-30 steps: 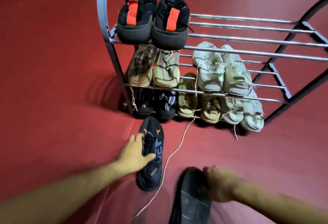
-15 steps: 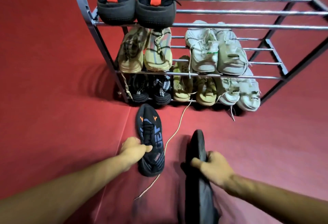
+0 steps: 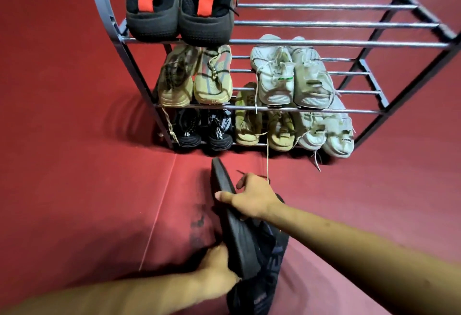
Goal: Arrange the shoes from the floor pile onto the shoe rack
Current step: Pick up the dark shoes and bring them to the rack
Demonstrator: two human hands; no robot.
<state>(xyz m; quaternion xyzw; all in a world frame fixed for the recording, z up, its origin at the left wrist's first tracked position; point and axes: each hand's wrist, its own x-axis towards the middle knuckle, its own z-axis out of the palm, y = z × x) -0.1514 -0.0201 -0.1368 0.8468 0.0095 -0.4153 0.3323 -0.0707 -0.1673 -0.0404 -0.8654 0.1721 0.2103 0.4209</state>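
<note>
So on the left we've got our left hand point(image 3: 217, 263) down near the bottom edge, fingers curled around the heel end of a dark shoe with a black sole point(image 3: 233, 225), which is tipped on its side so the sole faces left. Tucked right against it is a second dark navy knit sneaker point(image 3: 270, 262), partly hidden, so we can't tell exactly which hand is carrying it. Our right hand point(image 3: 252, 198) grips the same sole further up toward the toe, thumb pressed on the sole and fingers wrapped over the far edge. Both shoes are up off the red floor point(image 3: 74, 177), just in front of the grey metal shoe rack point(image 3: 324, 43).

On the rack: black sneakers with red heel tabs point(image 3: 182, 8) on the top shelf at the left, tan knit sneakers point(image 3: 197, 78) and white sneakers point(image 3: 291, 75) on the middle shelf, then black-and-white sneakers point(image 3: 202, 130), yellowish sneakers point(image 3: 264, 125) and another pair of white shoes point(image 3: 326, 130) along the bottom. A loose pale lace point(image 3: 267, 162) dangles down from the yellowish pair toward our right hand.
</note>
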